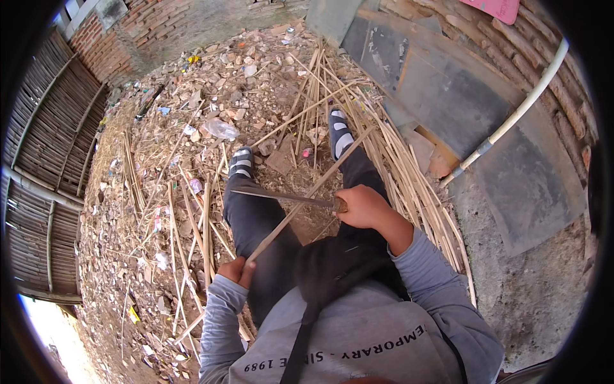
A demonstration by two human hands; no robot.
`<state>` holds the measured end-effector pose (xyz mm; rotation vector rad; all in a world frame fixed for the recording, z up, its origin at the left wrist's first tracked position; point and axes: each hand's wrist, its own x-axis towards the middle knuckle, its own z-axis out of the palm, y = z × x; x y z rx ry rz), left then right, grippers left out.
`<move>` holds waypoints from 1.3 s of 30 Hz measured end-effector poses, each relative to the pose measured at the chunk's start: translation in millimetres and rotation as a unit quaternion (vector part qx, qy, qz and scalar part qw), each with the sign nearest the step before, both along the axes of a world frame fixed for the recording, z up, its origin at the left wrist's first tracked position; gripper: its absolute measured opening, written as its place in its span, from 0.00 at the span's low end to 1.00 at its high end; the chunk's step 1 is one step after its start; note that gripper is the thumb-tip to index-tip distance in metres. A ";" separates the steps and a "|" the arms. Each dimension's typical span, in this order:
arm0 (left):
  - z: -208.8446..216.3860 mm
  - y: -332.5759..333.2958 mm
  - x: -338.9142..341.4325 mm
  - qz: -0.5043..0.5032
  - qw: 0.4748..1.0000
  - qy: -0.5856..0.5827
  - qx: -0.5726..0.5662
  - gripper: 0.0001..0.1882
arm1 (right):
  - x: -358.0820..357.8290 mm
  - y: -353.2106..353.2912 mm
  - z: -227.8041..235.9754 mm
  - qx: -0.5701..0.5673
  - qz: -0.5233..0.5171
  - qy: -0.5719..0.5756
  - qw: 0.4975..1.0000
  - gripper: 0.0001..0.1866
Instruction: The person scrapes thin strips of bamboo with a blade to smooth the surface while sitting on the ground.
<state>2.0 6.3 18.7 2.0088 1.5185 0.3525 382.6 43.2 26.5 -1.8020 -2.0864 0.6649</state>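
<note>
A long, flat bamboo strip slants across my lap, from my left thigh up to beside my right foot. My left hand is closed around its near end. In my right hand is the handle of a long-bladed knife, fingers wrapped round it. The blade points left and crosses the strip between my knees, its tip over my left leg. Whether its edge cuts into the strip cannot be made out.
A bundle of bamboo strips lies along my right side, and more loose strips are at my left. Rubble and litter cover the ground, with a clear plastic bag ahead. Dark panels and a pale pole stand right; a bamboo fence left.
</note>
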 end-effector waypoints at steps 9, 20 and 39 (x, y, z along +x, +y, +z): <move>-1.3 -1.4 0.2 -0.005 1.000 0.016 0.018 0.22 | 45.8 28.8 -17.1 0.068 -0.165 0.047 0.983 0.16; -3.2 -2.7 -2.7 0.001 1.000 0.003 0.012 0.23 | 2.2 0.2 -6.7 0.000 0.012 0.032 0.999 0.13; -3.8 -0.4 -0.9 0.007 1.000 0.012 -0.001 0.22 | 10.9 -3.6 -10.6 0.014 -0.033 0.068 0.997 0.15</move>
